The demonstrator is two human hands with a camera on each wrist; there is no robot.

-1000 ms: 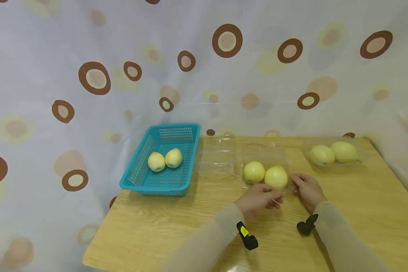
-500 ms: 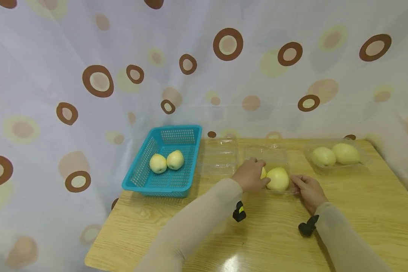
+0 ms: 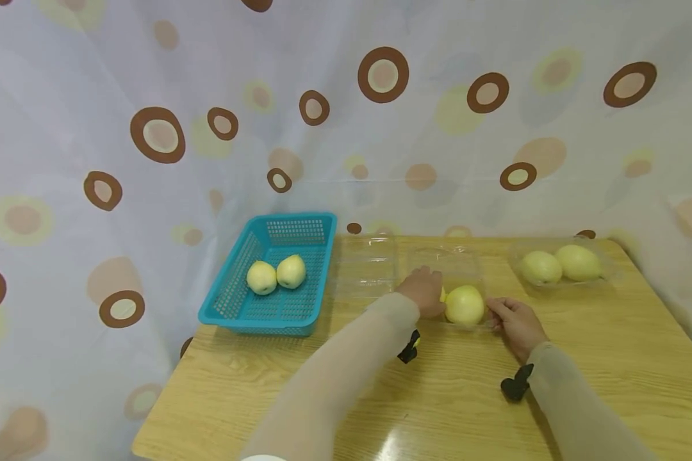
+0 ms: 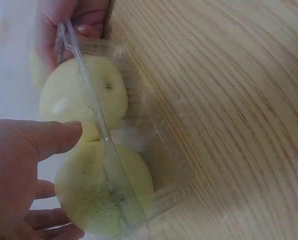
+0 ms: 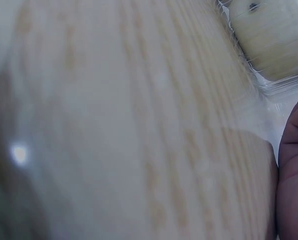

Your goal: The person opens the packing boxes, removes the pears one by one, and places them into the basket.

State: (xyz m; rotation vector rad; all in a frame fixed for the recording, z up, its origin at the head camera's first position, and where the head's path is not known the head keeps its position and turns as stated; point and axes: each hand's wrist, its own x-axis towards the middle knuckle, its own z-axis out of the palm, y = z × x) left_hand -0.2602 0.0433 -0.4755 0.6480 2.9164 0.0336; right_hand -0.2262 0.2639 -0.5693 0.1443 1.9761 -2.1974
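Two pears [image 3: 464, 307], seemingly, in clear box [image 4: 163, 167].

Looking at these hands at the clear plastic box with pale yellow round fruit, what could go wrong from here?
The left hand curls around one pale yellow round fruit, so squeezing might bruise it. The right hand holds only the edge of the clear plastic box, which might bend or slide. Both fruits seem to touch, so shifting one could nudge the other fruit.
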